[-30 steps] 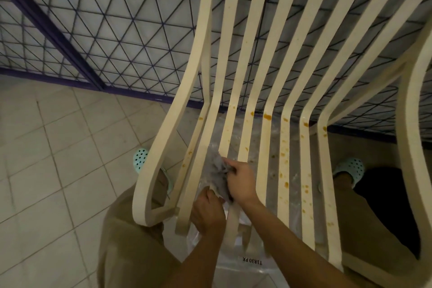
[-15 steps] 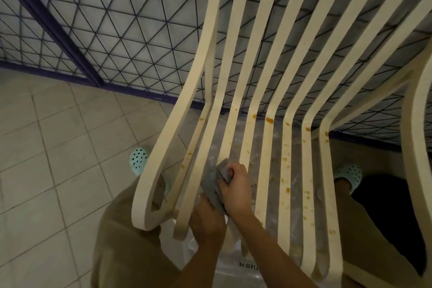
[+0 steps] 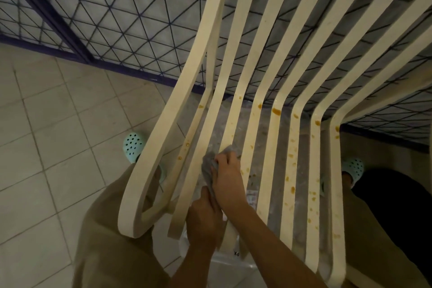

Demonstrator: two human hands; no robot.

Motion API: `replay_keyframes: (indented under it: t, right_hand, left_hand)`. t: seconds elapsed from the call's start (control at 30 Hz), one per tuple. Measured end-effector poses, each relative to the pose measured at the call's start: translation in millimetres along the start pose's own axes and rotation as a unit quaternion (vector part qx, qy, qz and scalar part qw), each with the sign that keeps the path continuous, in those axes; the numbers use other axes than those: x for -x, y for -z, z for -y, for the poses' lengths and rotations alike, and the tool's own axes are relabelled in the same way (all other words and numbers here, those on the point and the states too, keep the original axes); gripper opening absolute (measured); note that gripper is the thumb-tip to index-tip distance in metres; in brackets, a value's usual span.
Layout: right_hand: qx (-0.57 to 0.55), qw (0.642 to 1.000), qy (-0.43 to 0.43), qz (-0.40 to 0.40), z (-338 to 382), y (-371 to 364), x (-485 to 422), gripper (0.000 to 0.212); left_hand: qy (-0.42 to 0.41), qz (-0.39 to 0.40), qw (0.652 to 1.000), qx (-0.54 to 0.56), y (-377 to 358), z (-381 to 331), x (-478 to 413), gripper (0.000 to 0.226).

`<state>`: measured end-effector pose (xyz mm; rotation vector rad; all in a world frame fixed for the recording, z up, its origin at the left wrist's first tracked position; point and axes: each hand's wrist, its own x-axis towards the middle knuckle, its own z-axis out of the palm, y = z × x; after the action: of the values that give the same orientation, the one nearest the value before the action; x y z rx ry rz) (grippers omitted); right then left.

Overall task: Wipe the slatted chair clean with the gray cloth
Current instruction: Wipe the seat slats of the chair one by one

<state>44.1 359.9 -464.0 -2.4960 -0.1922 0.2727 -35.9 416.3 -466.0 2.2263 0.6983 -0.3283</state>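
Observation:
The cream slatted chair (image 3: 271, 138) fills the middle and right of the view, its seat slats dotted with orange-brown stains. My right hand (image 3: 228, 177) grips the gray cloth (image 3: 208, 166) and presses it on a seat slat left of centre. Just below, my left hand (image 3: 203, 217) is curled around the front end of the same slat. Most of the cloth is hidden under my right hand.
A dark purple metal grille (image 3: 112, 21) stands behind the chair. Beige floor tiles (image 3: 46, 147) spread to the left. A clear plastic sheet (image 3: 224, 262) lies under the seat. My feet in pale green clogs (image 3: 133, 147) stand on either side.
My right hand has slid the cloth slightly up the slat, away from me. The left hand stays at the slat's front end. The view has shifted a little.

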Motion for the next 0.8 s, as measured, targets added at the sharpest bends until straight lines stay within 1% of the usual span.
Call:
replay_keyframes:
  t: [0.07, 0.17, 0.27, 0.37, 0.47, 0.57, 0.67, 0.73, 0.8]
  right_hand:
    - [0.031, 1.0, 0.001, -0.007, -3, -1, -10, 0.019]
    - [0.073, 0.997, -0.001, -0.009, -7, 0, -29, 0.024]
    - [0.124, 0.992, 0.015, 0.003, -14, 4, -53, 0.032]
    - [0.12, 0.993, 0.003, 0.01, -16, 14, -78, 0.032]
    - [0.123, 0.992, -0.011, 0.01, -15, 20, -91, 0.035]
    - [0.126, 0.992, -0.009, 0.023, -15, 20, -82, 0.03]
    - [0.163, 0.985, 0.018, 0.045, -16, 13, -60, 0.031]
    - [0.153, 0.986, 0.016, 0.065, -15, 9, -43, 0.033]
    - [0.138, 0.987, 0.01, 0.075, -11, 8, -23, 0.033]
  left_hand:
    - [0.004, -0.022, 1.0, -0.009, -1, -2, -1, 0.026]
    - [-0.022, -0.073, 0.996, -0.043, -4, -1, -3, 0.035]
    - [-0.026, -0.072, 0.995, -0.06, -4, 0, -3, 0.04]
    - [-0.027, -0.061, 0.996, -0.053, -3, -2, -3, 0.037]
    - [-0.057, -0.073, 0.994, -0.065, -3, -1, -4, 0.037]
    - [-0.055, -0.082, 0.994, -0.054, -2, -2, -2, 0.036]
    - [-0.059, -0.09, 0.994, -0.021, -2, -1, -1, 0.038]
    - [-0.053, -0.088, 0.995, -0.013, -4, 1, -1, 0.042]
    - [-0.049, -0.077, 0.996, -0.013, -5, 3, 0, 0.042]
